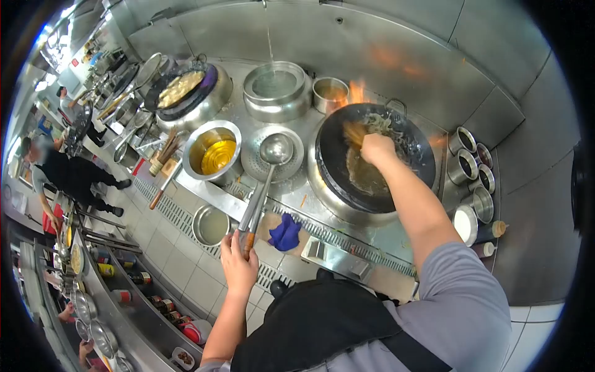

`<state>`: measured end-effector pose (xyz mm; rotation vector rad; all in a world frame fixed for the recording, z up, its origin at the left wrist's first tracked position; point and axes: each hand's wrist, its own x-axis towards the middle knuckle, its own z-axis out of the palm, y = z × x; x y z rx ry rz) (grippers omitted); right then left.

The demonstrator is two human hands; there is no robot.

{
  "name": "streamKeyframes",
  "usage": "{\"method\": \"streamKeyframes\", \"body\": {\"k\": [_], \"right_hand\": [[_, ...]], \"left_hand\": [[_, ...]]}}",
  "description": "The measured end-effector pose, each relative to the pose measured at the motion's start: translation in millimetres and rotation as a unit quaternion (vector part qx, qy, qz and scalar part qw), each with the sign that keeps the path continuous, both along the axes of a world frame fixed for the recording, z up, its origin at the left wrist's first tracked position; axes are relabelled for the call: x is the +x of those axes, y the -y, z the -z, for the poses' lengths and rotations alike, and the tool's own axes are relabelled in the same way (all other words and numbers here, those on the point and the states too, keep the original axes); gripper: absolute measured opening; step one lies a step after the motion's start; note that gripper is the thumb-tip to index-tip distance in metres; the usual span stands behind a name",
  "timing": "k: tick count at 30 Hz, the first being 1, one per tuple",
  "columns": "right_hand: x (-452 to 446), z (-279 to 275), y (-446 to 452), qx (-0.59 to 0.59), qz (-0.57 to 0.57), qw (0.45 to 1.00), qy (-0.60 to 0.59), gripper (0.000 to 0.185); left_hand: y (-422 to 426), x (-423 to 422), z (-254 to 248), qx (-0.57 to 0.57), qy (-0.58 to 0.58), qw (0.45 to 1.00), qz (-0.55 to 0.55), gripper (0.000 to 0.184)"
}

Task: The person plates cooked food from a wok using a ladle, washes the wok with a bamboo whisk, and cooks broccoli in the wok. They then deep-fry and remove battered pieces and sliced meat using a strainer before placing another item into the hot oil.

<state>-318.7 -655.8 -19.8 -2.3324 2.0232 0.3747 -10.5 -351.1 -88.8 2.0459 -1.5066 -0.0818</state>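
Observation:
My right hand [377, 149] is over the black wok [328, 149], gripping a bamboo wok brush [354, 132] that is smeared by motion. Brownish liquid [365, 173] lies in the wok's bottom, with pale greyish matter on its far side. My left hand [240, 263] is closed round the wooden-ended handle of a ladle [276, 149]. The ladle's bowl rests over a perforated skimmer [253, 162], whose long handle runs beside the ladle's towards the same hand.
Flames [356, 93] rise behind the wok. Water runs into a round basin [273, 69]. A pot of yellow oil [214, 130], a purple cloth [285, 232] and a pot of cloudy liquid [211, 224] are nearby. Metal seasoning pots [462, 167] stand right. A co-worker [74, 173] stands far left.

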Motion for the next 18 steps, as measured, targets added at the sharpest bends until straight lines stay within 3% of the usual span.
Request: {"method": "streamKeyframes", "body": {"k": [3,5,7,9,10,11,12,15,17,18], "right_hand": [[16,-21,-80,0.005,-0.127,0.991,-0.033,0.019],[9,-45,-127,0.13,-0.185,0.965,-0.132,0.026],[-25,-41,-135,0.2,-0.143,0.949,-0.197,0.029],[-60,-14,-93,0.124,-0.021,0.95,-0.287,0.022],[-74,-10,-63,0.109,-0.017,0.95,-0.293,0.019],[-96,19,-25,0.028,-0.007,0.965,-0.26,0.018],[-109,42,-4,-0.054,-0.017,0.98,-0.191,0.019],[-87,38,-38,-0.003,-0.101,0.98,-0.172,0.022],[-66,8,-87,0.113,-0.045,0.962,-0.244,0.024],[-84,27,-87,0.068,-0.048,0.956,-0.28,0.025]], "left_hand": [[-1,-13,-5,-0.016,-0.021,0.999,0.02,0.057],[-2,-22,-7,-0.023,-0.061,0.997,0.051,0.057],[-2,-29,-2,-0.032,-0.055,0.996,0.067,0.056],[3,-43,-3,-0.035,-0.06,0.993,0.098,0.056],[10,-52,-4,-0.041,-0.081,0.988,0.126,0.056],[16,-65,-7,-0.041,-0.086,0.988,0.125,0.056],[26,-78,-11,-0.042,-0.09,0.975,0.197,0.056],[60,-118,-38,-0.063,-0.078,0.924,0.368,0.057],[84,-145,-50,-0.083,-0.019,0.896,0.436,0.056],[94,-157,-54,-0.08,-0.017,0.896,0.436,0.056]]}}
